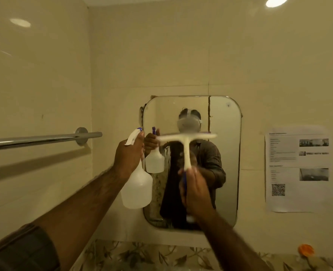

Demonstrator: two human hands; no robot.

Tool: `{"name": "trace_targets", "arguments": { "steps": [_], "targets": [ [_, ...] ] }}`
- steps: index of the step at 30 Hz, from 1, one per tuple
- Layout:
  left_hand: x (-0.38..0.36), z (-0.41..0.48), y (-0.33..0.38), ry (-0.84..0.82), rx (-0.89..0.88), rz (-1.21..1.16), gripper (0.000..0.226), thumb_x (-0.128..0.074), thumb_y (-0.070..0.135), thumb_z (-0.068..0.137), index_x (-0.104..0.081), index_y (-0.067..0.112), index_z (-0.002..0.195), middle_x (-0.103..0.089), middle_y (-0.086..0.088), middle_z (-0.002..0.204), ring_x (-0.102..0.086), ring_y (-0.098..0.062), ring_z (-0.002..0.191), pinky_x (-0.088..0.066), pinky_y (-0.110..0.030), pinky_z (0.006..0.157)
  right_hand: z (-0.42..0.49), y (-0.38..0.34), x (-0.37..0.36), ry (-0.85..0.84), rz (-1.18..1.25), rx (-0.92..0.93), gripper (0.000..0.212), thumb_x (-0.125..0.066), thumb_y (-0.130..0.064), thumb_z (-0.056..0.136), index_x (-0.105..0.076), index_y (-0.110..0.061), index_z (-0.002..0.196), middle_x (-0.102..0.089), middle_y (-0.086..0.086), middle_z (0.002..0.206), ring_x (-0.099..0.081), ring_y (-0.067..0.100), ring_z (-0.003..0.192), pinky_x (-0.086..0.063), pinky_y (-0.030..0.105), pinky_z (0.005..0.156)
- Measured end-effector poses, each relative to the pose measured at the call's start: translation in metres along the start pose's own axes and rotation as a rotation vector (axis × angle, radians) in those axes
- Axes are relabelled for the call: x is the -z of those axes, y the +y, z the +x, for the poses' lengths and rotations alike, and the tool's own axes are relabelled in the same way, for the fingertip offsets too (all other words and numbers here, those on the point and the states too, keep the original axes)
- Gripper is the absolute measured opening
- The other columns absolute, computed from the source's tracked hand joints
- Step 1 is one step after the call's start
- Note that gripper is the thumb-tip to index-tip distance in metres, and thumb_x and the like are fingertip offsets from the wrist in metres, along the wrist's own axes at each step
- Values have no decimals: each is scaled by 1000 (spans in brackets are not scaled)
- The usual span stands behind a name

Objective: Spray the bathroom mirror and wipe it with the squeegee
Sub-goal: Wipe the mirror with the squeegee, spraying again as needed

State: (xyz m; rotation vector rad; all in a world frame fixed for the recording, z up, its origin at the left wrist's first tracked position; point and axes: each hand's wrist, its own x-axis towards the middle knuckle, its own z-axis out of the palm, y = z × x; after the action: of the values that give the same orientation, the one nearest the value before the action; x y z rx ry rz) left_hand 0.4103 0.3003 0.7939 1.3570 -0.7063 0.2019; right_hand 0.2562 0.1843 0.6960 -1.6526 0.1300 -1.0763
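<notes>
The right hand [196, 189] grips the white T-shaped squeegee [187, 145], blade level across the upper half of the rounded mirror [225, 153], while the left hand [129, 155] grasps the translucent spray bottle [137, 187] at the mirror's left edge.

We wear a dark grey-brown sleeve [25, 249] pushed up our left arm — both forearms bare.
</notes>
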Motion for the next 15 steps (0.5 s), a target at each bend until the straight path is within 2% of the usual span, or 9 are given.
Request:
{"name": "trace_targets", "arguments": {
  "steps": [3, 5, 10, 12, 15],
  "targets": [
    [-5, 3, 16, -48, 21, -91, 47, -55, 52, 92, -66, 8, 84, -66, -9, 68, -60, -9, 49, -49, -19, 49, 50, -59, 2, 46, 1, 111, 37, -37, -39, 104, -57, -8, 104, -54, 0, 65, -49, 8, 47, -43, 20, 43],
    [-6, 5, 23, -63, 50, -142, 49, -54, 52, 92, -66, 5, 94, -69, -12, 78, -64, -13, 59, -50, -16, 48, 72, -79, -3, 27, 9, 146, 36, -36, -39, 105, -56, -9, 99, -52, 0, 62, -46, 9, 45, -43, 22, 43],
    [-11, 9, 30, -74, 68, -98, 46, -56, 54, 91, -63, 10, 81, -59, -7, 65, -55, -20, 59, -50, -31, 58, 105, -83, -16, 32, -49, 137, 39, -34, -43, 104, -55, -13, 92, -49, 0, 60, -43, 9, 45, -39, 24, 45],
    [-12, 10, 27, -85, 74, -62, 47, -56, 55, 91, -63, 9, 84, -58, -7, 66, -54, -19, 58, -48, -31, 58, 113, -75, -18, 44, -87, 137, 42, -34, -43, 104, -56, -8, 96, -50, 2, 63, -45, 12, 50, -41, 29, 50],
    [-13, 13, 19, -147, 60, -114, 45, -55, 50, 93, -64, 6, 85, -61, -9, 66, -57, -17, 53, -50, -24, 49, 120, -59, -16, 68, -189, 153, 45, -36, -43, 104, -58, -4, 106, -56, 13, 80, -52, 24, 70, -50, 45, 71]
  ]
}}
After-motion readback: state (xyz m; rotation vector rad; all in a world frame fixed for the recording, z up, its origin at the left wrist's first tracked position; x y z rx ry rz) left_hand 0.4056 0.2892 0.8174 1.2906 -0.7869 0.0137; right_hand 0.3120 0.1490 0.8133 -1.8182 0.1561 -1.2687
